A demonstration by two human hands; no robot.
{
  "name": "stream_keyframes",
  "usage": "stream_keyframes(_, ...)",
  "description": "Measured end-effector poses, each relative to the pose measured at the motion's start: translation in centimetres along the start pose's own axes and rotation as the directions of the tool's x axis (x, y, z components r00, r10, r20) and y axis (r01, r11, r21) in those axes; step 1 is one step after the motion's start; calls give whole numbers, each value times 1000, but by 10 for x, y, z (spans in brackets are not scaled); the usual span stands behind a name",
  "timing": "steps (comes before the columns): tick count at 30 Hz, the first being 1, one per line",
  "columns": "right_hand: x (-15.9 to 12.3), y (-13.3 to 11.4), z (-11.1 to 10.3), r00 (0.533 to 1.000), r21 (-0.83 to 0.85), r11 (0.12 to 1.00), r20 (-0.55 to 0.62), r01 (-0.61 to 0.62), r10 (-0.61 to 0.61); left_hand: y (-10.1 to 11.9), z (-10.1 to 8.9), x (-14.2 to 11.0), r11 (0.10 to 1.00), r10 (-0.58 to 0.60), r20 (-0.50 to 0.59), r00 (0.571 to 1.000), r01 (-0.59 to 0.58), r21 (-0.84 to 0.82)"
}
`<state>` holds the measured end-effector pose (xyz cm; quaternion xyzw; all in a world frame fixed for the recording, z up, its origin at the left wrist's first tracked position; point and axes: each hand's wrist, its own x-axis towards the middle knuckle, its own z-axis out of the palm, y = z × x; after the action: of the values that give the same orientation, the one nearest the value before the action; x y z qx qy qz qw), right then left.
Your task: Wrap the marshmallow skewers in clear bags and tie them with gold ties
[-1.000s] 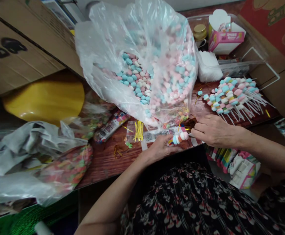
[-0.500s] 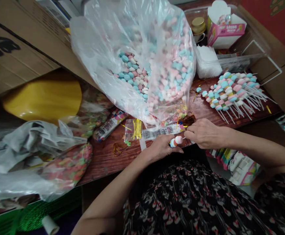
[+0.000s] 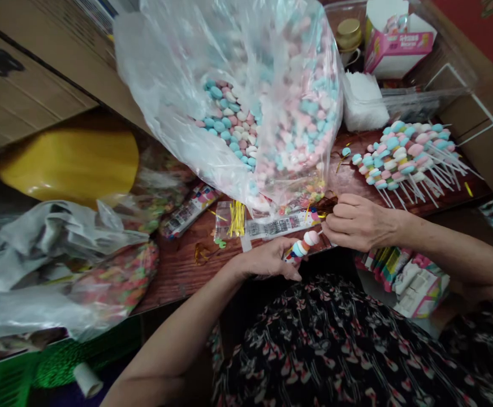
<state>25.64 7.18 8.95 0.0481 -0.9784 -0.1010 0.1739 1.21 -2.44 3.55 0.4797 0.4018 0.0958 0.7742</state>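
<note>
Between my hands lies a candy skewer [image 3: 306, 244] of pink, white and blue pieces, tilted up to the right. My left hand [image 3: 274, 257] is closed around its lower left end, where a clear wrapper with printed coloured dots shows at the fingers. How much of the skewer sits inside the wrapper I cannot tell. My right hand [image 3: 352, 222] pinches the thin white stick at the upper right end. Just beyond them, a flat printed wrapper [image 3: 278, 226] rests on the table beside a small packet of yellow twist ties [image 3: 237, 219].
A large clear bag of pastel candies [image 3: 238, 124] stands at the back. Finished-looking skewers [image 3: 403, 158] are piled at right, before a clear plastic bin [image 3: 454, 85]. A bag of gummy-like candies [image 3: 115, 277] and a yellow object [image 3: 72, 164] are at left.
My right hand has moved slightly right, and my left hand slightly left and down. More of the candy skewer shows between them, with the dotted wrapper visible at its lower end.
</note>
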Motion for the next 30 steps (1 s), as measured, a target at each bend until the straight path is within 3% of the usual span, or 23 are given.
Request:
stream_keyframes(2,3,-2,1,1000,23,999,-19,26,-25,-2,1,2,1000,0,-1,1000,0,18)
stream_keyframes(5,8,-7,1,999,71,997,51,2,-6,-3,0,4,981,108,-98,989,-90,172)
stream_keyframes(9,14,-13,1,979,105,990,190,-97,76,-7,-3,6,910,212,-291,933,-80,406)
stream_keyframes(12,14,-14,2,953,104,980,270,-168,135,-9,-1,5,854,279,-362,889,-56,518)
stream_keyframes(15,16,-15,3,931,95,975,328,-200,159,-8,3,5,805,306,-350,885,-45,591)
stream_keyframes(21,23,-15,-1,925,103,978,356,-183,135,-3,5,4,800,315,-251,915,-114,589)
stream_keyframes(25,29,-7,-8,963,87,989,250,-121,96,1,3,4,824,316,-172,933,-180,537)
stream_keyframes(30,34,4,-19,988,36,999,150,-23,17,4,4,4,912,253,-90,963,-206,355)
